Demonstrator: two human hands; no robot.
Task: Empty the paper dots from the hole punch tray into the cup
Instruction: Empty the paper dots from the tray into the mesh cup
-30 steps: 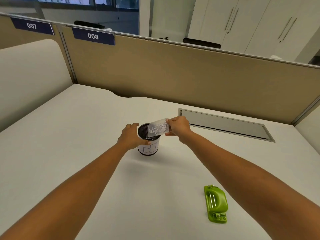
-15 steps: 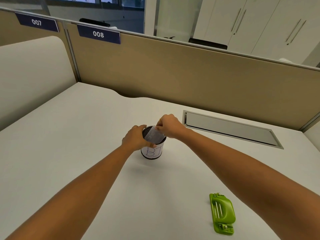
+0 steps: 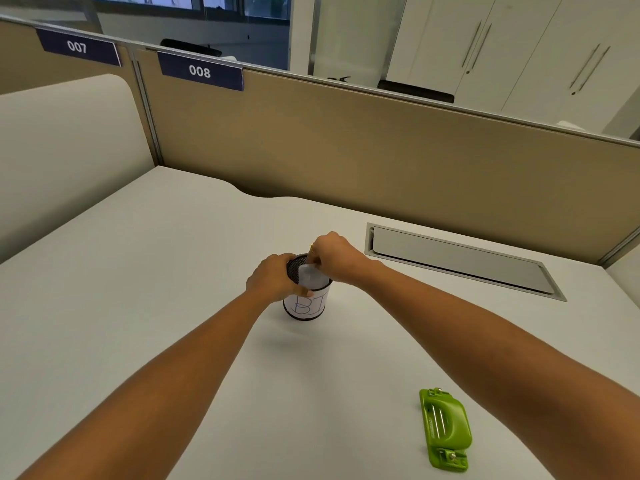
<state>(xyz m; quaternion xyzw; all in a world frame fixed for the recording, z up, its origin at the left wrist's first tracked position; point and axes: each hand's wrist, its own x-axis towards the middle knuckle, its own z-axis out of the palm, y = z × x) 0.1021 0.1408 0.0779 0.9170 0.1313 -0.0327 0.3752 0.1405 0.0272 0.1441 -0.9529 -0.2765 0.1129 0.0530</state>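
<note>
Left hand (image 3: 273, 280) wrapped around black mesh cup (image 3: 306, 303) at mid-desk, right hand (image 3: 334, 256) pinching clear tray (image 3: 312, 275) tipped into the cup's mouth, green hole punch (image 3: 446, 429) lying well apart on white desk (image 3: 138, 271), near right forearm.

One cup (image 3: 306, 299) stands on the bench (image 3: 138, 306), a black mesh cup with a white paper label. One clear tray (image 3: 312, 276) sits tilted in the mouth of the cup. Two hands are at the cup: the left hand (image 3: 273, 277) wraps around the side of the cup and the right hand (image 3: 334, 256) pinches the tray above the cup's rim. One green hole punch (image 3: 446, 429) lies well apart from the cup, nearer the person and to the right. One cable hatch (image 3: 460, 261) is set in the bench right of the cup. Two number plates, 007 (image 3: 78, 47) and 008 (image 3: 201, 71), hang on the partition beyond the cup.
</note>
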